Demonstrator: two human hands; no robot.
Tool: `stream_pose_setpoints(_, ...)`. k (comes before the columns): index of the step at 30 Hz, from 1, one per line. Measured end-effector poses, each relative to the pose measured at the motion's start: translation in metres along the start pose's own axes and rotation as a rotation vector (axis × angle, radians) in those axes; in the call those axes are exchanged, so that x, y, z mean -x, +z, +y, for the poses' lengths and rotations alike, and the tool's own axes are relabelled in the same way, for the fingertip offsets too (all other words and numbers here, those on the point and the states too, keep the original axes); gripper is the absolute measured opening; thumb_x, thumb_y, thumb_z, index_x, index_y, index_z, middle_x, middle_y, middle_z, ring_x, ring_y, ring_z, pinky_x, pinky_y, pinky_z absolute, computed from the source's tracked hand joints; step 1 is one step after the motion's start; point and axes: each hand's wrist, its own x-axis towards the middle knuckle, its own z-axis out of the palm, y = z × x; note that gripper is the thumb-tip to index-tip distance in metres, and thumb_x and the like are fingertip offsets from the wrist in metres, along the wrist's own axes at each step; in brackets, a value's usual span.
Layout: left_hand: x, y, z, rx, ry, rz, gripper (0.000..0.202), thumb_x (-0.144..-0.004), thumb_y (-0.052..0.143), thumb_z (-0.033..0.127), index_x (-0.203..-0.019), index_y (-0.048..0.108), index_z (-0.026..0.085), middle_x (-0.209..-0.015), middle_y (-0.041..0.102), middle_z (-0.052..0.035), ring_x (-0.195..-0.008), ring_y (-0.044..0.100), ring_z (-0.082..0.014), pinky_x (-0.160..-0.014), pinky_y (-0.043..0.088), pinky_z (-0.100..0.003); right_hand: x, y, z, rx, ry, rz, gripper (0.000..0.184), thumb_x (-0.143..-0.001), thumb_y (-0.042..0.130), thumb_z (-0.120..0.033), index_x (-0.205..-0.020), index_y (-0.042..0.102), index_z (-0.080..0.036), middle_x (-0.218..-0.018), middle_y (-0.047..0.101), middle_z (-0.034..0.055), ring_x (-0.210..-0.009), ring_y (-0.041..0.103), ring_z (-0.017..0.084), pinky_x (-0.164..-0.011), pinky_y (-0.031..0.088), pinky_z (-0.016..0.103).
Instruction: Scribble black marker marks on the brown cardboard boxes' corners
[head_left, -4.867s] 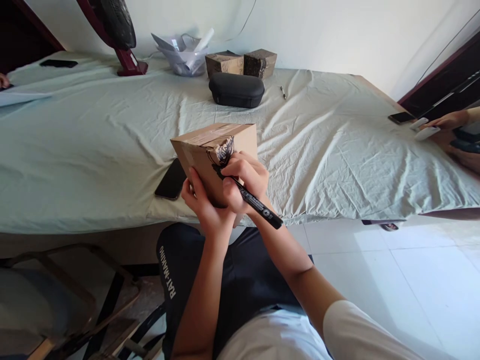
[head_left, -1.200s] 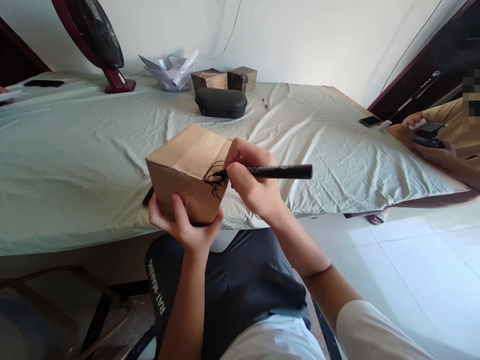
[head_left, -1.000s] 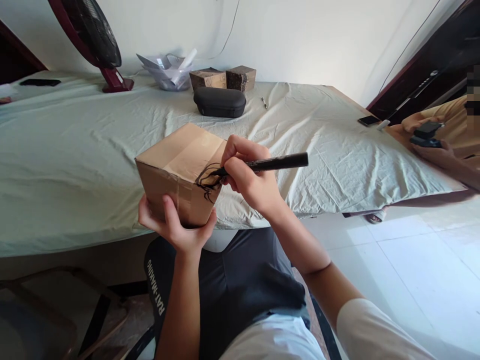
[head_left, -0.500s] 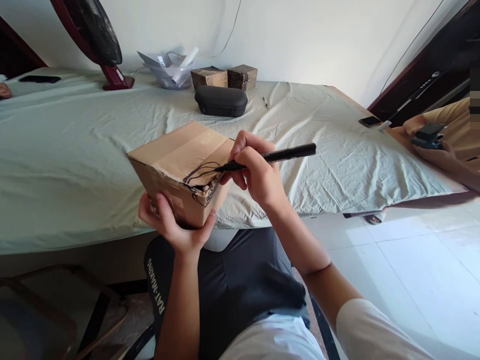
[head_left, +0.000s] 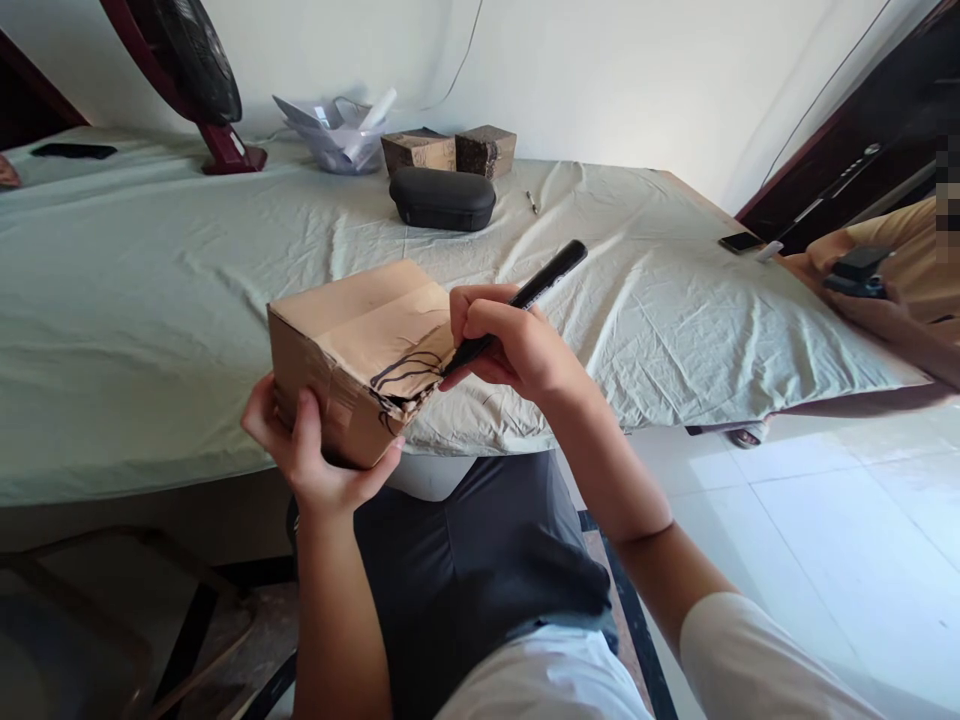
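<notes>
My left hand [head_left: 311,455] cups a small cardboard box [head_left: 352,345] from below, thumb and fingers wrapped round its near lower corner, holding it above the table edge. Black marker lines run over the box's top face and near corner. My right hand [head_left: 517,345] is closed on a black marker [head_left: 525,300]. The marker's tip rests on the box's top at its right edge, and its back end points up and to the right.
A table under a pale green sheet [head_left: 150,280] carries a black case [head_left: 442,198], two small brown boxes [head_left: 448,150], a fan base [head_left: 232,158], crumpled paper [head_left: 337,125], a pen [head_left: 532,202] and phones. Another person's hands [head_left: 862,275] hold a device at the right. White tiled floor lies at the lower right.
The box has tilted so its top faces me more. The marker has swung from pointing right to pointing up and back. More black lines show on the top face.
</notes>
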Motion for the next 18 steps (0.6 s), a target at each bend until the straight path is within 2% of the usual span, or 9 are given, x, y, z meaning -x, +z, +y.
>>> stream_pose_setpoints(4,0.002,-0.001,-0.001,0.064,-0.09,-0.04,0.118,-0.075,0.08,0.07,-0.174,0.031,0.028,-0.164,0.036,-0.0232,-0.157,0.041,-0.0518,-0.126,0.039,-0.073,0.001,0.005,0.009,-0.002,-0.063,0.025,0.025,-0.085,0.061,-0.022,-0.064,0.048,-0.026,-0.047,0.033,-0.0114,-0.038,0.028,0.008,-0.059,0.065,0.03)
stream_pose_setpoints(9,0.001,0.004,0.002,0.176,-0.221,-0.027,0.122,-0.075,0.079,0.074,-0.176,0.031,0.025,-0.162,0.04,-0.0234,-0.155,0.046,-0.0486,-0.124,0.046,-0.067,0.002,0.018,0.022,0.022,-0.26,0.143,0.022,-0.093,0.06,-0.026,-0.073,0.05,-0.026,-0.055,0.036,-0.0106,-0.043,0.036,0.009,-0.061,0.063,0.03)
stream_pose_setpoints(11,0.003,0.006,0.002,0.2,-0.245,-0.017,0.124,-0.075,0.08,0.075,-0.176,0.03,0.024,-0.162,0.04,-0.0237,-0.156,0.046,-0.0482,-0.126,0.044,-0.068,0.002,0.021,0.027,0.043,-0.322,0.166,0.019,-0.094,0.058,-0.026,-0.077,0.051,-0.026,-0.057,0.04,-0.0101,-0.044,0.039,0.009,-0.06,0.061,0.029)
stream_pose_setpoints(14,0.006,0.01,0.002,0.225,-0.292,-0.032,0.126,-0.077,0.079,0.077,-0.177,0.027,0.022,-0.164,0.037,-0.0248,-0.157,0.046,-0.0468,-0.128,0.042,-0.068,0.002,0.025,0.034,0.076,-0.406,0.193,0.016,-0.096,0.057,-0.024,-0.081,0.051,-0.027,-0.058,0.043,-0.0098,-0.047,0.043,0.01,-0.06,0.057,0.028)
stream_pose_setpoints(18,0.009,0.012,0.007,0.19,-0.39,-0.099,0.129,-0.08,0.078,0.077,-0.178,0.017,0.02,-0.167,0.031,-0.0263,-0.159,0.043,-0.0452,-0.125,0.046,-0.065,0.004,0.028,0.036,0.154,-0.464,0.252,0.014,-0.096,0.056,-0.023,-0.083,0.052,-0.027,-0.059,0.049,-0.0086,-0.051,0.051,0.012,-0.06,0.054,0.028)
